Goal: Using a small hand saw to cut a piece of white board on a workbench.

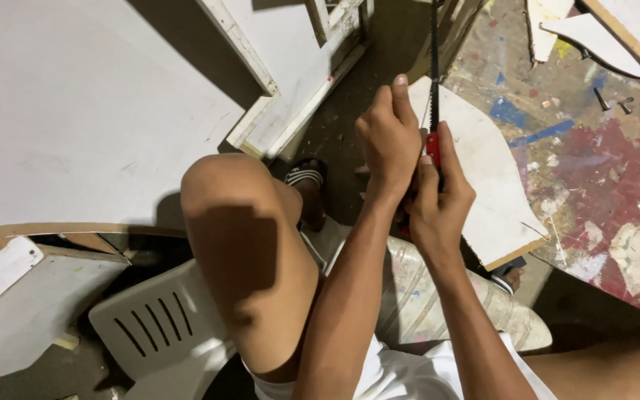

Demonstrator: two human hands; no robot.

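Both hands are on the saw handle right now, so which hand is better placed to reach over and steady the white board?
Left: the left hand sits higher against the saw; the right hand wraps its red handle.

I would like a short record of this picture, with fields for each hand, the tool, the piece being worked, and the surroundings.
left hand: left hand closed around the saw handle, on its left side
right hand: right hand closed around the same handle, from the right
tool: narrow saw with red handle and toothed blade pointing away from the person
workpiece: white board with curved edge, lying on the paint-stained table
nearby: dark screws on the table; white plastic chair under the raised knee; large white panel at left
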